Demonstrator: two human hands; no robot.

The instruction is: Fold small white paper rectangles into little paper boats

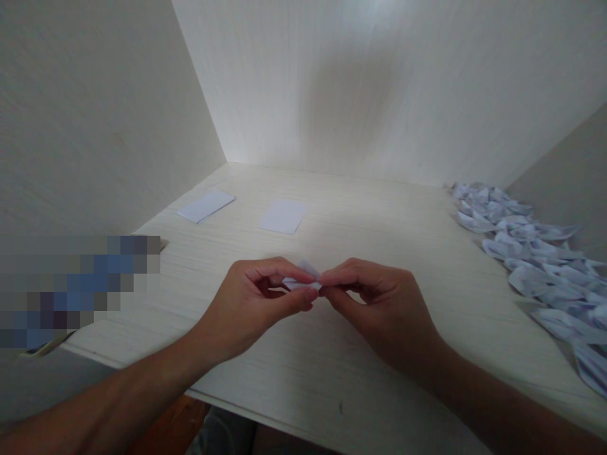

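Observation:
A small piece of folded white paper is pinched between my two hands, just above the table. My left hand grips its left part between thumb and fingers, and a pointed tip of it rises behind the fingertips. My right hand pinches its right end, fingertips meeting those of the left hand. Most of the paper is hidden by the fingers. Beyond the hands lies a flat white sheet, with a stack of white paper to its left.
Many folded white paper pieces lie heaped along the right side of the pale table. Light walls enclose the table at the back and sides. A pixelated patch covers the left edge. The table's front edge runs below my hands.

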